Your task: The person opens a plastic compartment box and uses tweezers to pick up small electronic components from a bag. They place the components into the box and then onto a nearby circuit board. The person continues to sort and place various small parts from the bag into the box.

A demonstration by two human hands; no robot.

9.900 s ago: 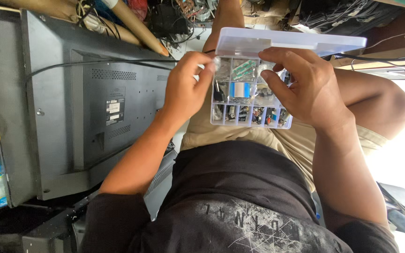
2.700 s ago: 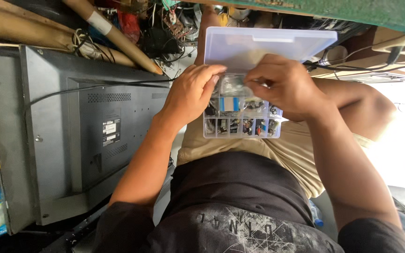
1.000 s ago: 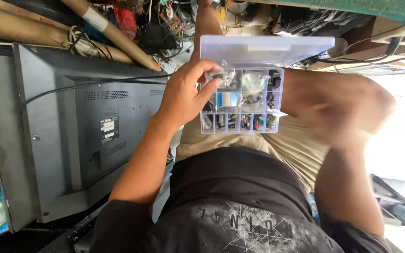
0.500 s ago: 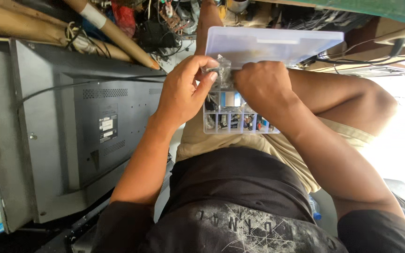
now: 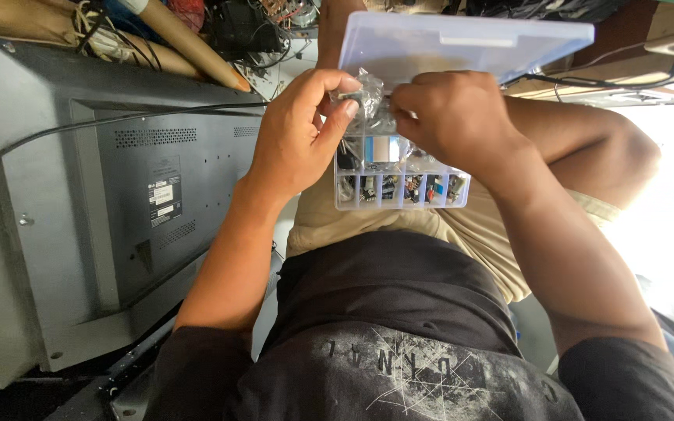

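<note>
Head view looks down at a person's lap. Far left lies the grey back of a flat screen [image 5: 103, 203], with a black cable [image 5: 118, 121] across it and brown cardboard tubes [image 5: 189, 43] past its top edge. The screen's right edge sits just beside the left arm, so there is little room on that side.

Next comes the left hand [image 5: 298, 136]. Its grip is pinched — thumb and fingertips [image 5: 349, 84] are closed on a small clear plastic bag [image 5: 364, 97]. The bag is crinkly, and what is inside is too small to tell.

The bag hangs over a clear parts box [image 5: 399, 175] that rests on the lap. The box has many little compartments with tiny parts, and its lid [image 5: 462, 47] stands open at the far side.

The right hand [image 5: 450, 117] is curled tight on the other side of the same bag, touching the left fingers. Right of that arm the view is bright and open.
</note>
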